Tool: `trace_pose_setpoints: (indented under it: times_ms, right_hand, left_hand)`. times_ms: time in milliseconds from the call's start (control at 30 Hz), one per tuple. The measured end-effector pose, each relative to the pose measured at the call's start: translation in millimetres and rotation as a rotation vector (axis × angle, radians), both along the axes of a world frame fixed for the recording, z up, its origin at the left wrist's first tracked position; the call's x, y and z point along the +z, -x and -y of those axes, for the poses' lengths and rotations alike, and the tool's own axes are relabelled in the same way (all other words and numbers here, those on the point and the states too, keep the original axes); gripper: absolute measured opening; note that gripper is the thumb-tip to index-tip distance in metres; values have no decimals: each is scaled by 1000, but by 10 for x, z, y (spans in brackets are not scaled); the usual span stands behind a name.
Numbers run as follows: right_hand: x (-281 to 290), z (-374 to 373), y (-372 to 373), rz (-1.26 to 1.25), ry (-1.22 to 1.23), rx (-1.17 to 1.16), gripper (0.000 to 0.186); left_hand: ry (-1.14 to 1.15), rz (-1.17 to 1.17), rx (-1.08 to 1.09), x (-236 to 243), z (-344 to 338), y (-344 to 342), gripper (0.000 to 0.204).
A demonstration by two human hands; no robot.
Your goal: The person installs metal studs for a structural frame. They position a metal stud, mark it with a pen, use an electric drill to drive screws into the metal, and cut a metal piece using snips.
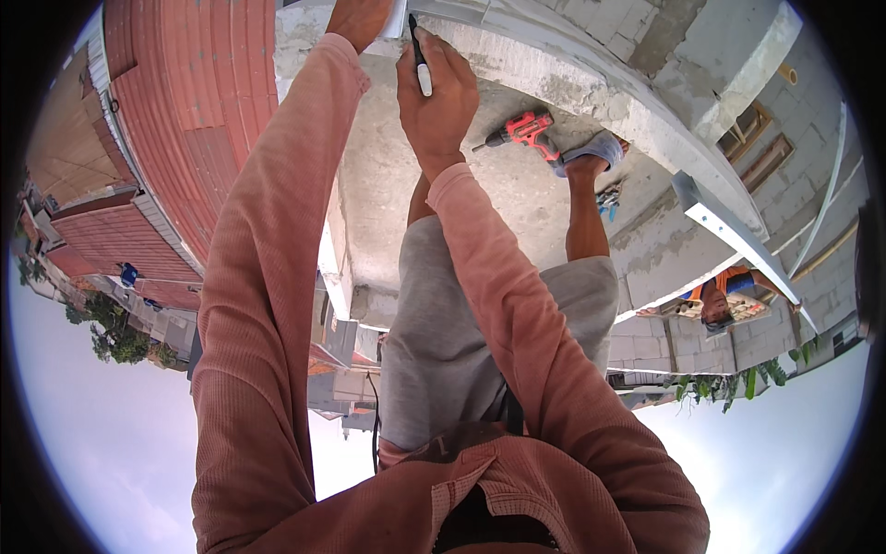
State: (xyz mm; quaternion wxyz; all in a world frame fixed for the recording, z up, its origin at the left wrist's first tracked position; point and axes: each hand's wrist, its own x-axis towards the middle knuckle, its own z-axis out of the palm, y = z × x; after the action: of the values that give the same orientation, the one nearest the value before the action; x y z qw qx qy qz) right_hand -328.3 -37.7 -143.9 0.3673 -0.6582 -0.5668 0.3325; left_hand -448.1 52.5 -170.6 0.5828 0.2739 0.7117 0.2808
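My right hand (438, 106) grips a black-and-white marker pen (424, 78), its dark end pointing up toward the concrete ledge (544, 69). At the top edge of the view is my left hand (360, 20), its fingers cut off by the frame. Close beside it, between the two hands, stands the edge of a pale, flat strip (395, 20). A grey metal piece (452, 11) lies along the ledge just beyond the pen. On the concrete floor, to the right of my right hand, rests a red-and-black cordless drill (528, 129), apart from both hands.
My sandalled foot (595, 150) is beside the drill, with some small hand tools (608, 199) near it. A long metal channel (729, 226) slants at the right. Another person (717, 300) is beyond it. Red corrugated roofing (189, 92) spreads at the left.
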Motion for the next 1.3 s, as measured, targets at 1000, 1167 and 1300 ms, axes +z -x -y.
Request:
trace_pose_setpoints:
  times_ms: [1000,1167,1300]
  right_hand:
    - [98,-67,42,20,95,-7,23]
    - [238,-56,-92,-75,128,-65,20]
    - [776,-94,-519,-252,182,-142,18]
  left_hand:
    - [-31,-48,-33,-100,16,37,58]
    - [-36,-1,-6,-88,-12,-7,59]
    - [-95,-284,-240,-476,142,230,63]
